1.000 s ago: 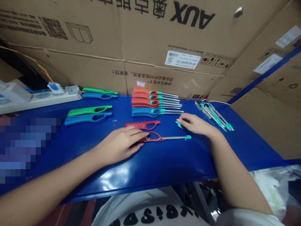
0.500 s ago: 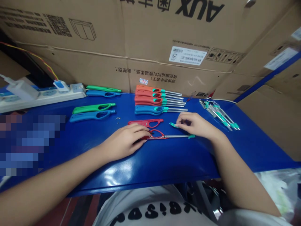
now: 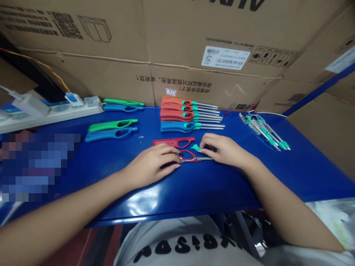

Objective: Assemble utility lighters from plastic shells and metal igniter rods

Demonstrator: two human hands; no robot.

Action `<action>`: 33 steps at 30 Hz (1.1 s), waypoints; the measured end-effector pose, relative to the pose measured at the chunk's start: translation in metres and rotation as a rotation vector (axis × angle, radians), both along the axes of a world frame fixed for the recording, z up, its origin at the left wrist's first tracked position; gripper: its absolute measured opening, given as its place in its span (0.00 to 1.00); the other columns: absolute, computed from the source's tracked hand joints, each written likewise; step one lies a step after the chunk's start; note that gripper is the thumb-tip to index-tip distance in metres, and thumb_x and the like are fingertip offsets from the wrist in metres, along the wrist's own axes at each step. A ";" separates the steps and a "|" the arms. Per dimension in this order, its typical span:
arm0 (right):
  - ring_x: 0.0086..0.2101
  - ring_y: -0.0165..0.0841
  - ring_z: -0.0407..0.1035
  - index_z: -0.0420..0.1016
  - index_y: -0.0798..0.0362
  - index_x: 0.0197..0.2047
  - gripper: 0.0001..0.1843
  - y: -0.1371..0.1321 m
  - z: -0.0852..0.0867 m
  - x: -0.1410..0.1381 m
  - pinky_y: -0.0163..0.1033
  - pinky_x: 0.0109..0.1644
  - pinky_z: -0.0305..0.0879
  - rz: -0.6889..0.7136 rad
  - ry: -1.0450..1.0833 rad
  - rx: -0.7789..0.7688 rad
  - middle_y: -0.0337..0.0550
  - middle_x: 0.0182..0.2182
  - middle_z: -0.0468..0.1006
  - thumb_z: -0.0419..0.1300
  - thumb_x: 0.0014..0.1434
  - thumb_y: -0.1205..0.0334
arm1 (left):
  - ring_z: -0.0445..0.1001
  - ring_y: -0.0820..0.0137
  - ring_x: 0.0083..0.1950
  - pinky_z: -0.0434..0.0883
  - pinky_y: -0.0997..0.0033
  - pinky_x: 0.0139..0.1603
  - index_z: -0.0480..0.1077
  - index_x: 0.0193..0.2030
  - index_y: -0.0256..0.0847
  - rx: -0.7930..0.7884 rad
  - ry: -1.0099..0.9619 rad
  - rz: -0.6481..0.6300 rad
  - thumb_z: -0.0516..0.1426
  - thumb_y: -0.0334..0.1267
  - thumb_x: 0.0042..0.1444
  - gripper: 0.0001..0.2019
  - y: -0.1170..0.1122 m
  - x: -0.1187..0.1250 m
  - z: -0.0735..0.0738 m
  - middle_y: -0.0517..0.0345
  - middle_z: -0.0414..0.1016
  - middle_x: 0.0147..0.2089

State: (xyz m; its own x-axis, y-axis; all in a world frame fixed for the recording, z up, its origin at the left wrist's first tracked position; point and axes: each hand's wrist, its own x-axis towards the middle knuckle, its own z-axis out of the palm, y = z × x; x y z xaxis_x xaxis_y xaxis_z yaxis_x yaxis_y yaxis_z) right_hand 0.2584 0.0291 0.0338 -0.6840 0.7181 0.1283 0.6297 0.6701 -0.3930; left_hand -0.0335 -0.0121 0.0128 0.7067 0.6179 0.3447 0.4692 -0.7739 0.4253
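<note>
My left hand point(image 3: 151, 164) lies curled over the handle end of a red lighter half-shell with a metal tube point(image 3: 191, 157) on the blue table point(image 3: 194, 188), pressing it down. My right hand point(image 3: 222, 149) rests over the tube, its fingertips pinching a small teal plastic part point(image 3: 196, 147) just above the shell. A second red half-shell point(image 3: 173, 142) lies flat right behind them.
Behind lie a row of finished orange, red and blue lighters point(image 3: 188, 115), green and blue shells point(image 3: 111, 130) on the left, and metal tubes with teal tips point(image 3: 263, 131) on the right. A white power strip point(image 3: 50, 112) and cardboard boxes point(image 3: 177, 55) stand at the back.
My right hand has slid left along the tube with the teal part, from the table's right to the red shell. My left hand stays on the handle.
</note>
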 end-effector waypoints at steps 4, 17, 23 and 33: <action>0.37 0.33 0.71 0.74 0.51 0.39 0.07 -0.005 -0.001 -0.007 0.37 0.41 0.66 0.074 0.148 -0.027 0.44 0.38 0.76 0.59 0.69 0.58 | 0.78 0.64 0.54 0.75 0.63 0.54 0.77 0.46 0.42 -0.003 -0.028 0.005 0.57 0.37 0.69 0.07 0.000 0.000 0.000 0.52 0.79 0.52; 0.42 0.34 0.74 0.76 0.50 0.44 0.06 -0.011 -0.011 -0.022 0.38 0.45 0.68 0.181 0.129 -0.044 0.46 0.44 0.77 0.57 0.69 0.62 | 0.80 0.64 0.49 0.77 0.66 0.51 0.74 0.50 0.39 -0.075 -0.150 0.108 0.65 0.36 0.61 0.12 0.000 0.004 -0.006 0.52 0.81 0.47; 0.39 0.35 0.73 0.74 0.50 0.44 0.09 -0.014 -0.004 -0.019 0.37 0.39 0.64 0.183 -0.092 0.124 0.46 0.45 0.77 0.52 0.71 0.63 | 0.80 0.62 0.49 0.77 0.64 0.50 0.75 0.49 0.37 -0.101 -0.126 0.103 0.64 0.36 0.62 0.10 -0.001 0.006 -0.003 0.50 0.80 0.46; 0.33 0.33 0.70 0.73 0.53 0.45 0.10 -0.020 -0.002 -0.027 0.37 0.31 0.56 0.221 -0.245 0.243 0.46 0.43 0.77 0.50 0.71 0.66 | 0.79 0.63 0.48 0.76 0.64 0.51 0.76 0.47 0.35 -0.107 -0.136 0.079 0.65 0.35 0.61 0.09 -0.001 0.008 -0.002 0.50 0.81 0.45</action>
